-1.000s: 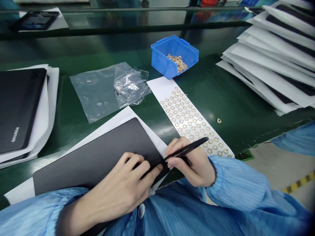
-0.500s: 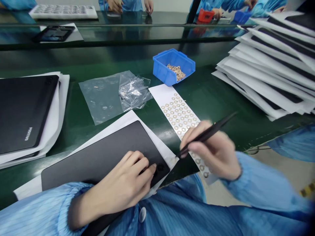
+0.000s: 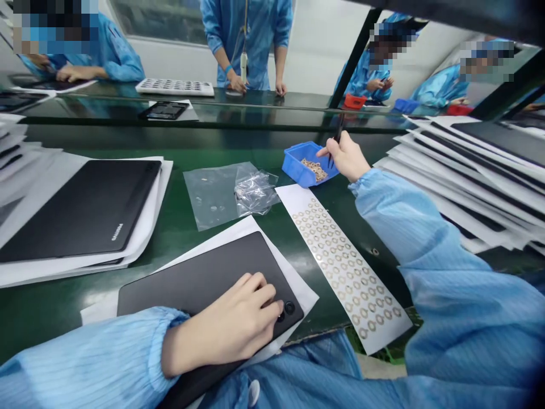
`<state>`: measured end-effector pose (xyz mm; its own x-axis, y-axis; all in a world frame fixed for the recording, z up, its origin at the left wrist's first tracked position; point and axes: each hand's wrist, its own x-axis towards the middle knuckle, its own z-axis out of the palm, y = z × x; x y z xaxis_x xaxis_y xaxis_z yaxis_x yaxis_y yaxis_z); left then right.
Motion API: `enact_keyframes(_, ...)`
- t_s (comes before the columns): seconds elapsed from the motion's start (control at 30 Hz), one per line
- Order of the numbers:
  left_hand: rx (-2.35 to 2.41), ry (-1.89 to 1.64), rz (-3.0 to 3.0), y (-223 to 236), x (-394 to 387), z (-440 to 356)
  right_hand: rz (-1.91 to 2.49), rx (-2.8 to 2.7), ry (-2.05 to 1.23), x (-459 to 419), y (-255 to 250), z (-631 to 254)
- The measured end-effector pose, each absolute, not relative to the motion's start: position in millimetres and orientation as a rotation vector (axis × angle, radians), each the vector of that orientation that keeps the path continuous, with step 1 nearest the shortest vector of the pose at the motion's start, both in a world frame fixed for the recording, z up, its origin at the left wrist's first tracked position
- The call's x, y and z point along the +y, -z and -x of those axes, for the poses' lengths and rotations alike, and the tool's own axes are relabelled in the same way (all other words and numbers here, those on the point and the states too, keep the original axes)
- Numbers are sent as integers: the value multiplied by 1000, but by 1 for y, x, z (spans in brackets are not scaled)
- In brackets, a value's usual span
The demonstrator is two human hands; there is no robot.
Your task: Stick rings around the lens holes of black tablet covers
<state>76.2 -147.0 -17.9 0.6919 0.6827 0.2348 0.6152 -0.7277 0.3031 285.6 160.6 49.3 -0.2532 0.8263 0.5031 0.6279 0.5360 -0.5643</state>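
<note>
My left hand (image 3: 232, 321) rests on a dark tablet (image 3: 183, 284), fingers curled by the camera lens at its right end. Under the tablet lies a white sheet (image 3: 302, 292). My right hand (image 3: 347, 158) pinches black tweezers (image 3: 339, 133) at the right side of a blue bin (image 3: 298, 170). The tweezer tips point down into the bin, over small tan rings (image 3: 314, 169); whether they grip one I cannot tell. Between the bin and my body lies a white strip (image 3: 293, 196) with rows of ring-shaped stickers (image 3: 344, 267).
A clear plastic bag (image 3: 213, 196) lies left of the bin. At left, another dark tablet (image 3: 93, 204) rests on white sheets. A tall stack of sheets and tablets (image 3: 451, 182) stands at right. Co-workers in blue (image 3: 251, 45) are across the bench, near a white tray (image 3: 174, 87).
My right hand has moved with the tweezers from the tablet's right corner, up and away to the blue bin. My left hand stays on the tablet. The view has tilted up.
</note>
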Motion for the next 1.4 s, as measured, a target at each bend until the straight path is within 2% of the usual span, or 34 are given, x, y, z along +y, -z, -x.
enact_keyframes(0.13,1128,-549,-2720,17,-128,-66,1138,-2146,-228,124,-58,-251)
enact_keyframes(0.3,1511,-706,-2597,17,-94,-39,1009,-2564,-431,62,-29,-188)
enact_keyframes(0.43,1772,-739,-2559,23,-84,-28,952,-2646,-478,56,1,-161)
enact_keyframes(0.53,1894,-701,-2543,31,-80,-24,938,-2686,-495,67,5,-158)
enact_keyframes(0.73,1950,-544,-2533,37,-73,-20,965,-2752,-612,83,-7,-165)
enact_keyframes(0.97,1966,-536,-2523,35,-70,-21,1113,-2763,-781,100,-8,-170)
enact_keyframes(1.2,1893,-703,-2434,37,-64,-16,1300,-2562,-1157,114,-1,-172)
enact_keyframes(1.4,1749,-1056,-2155,30,-67,-19,1338,-2254,-1440,119,7,-170)
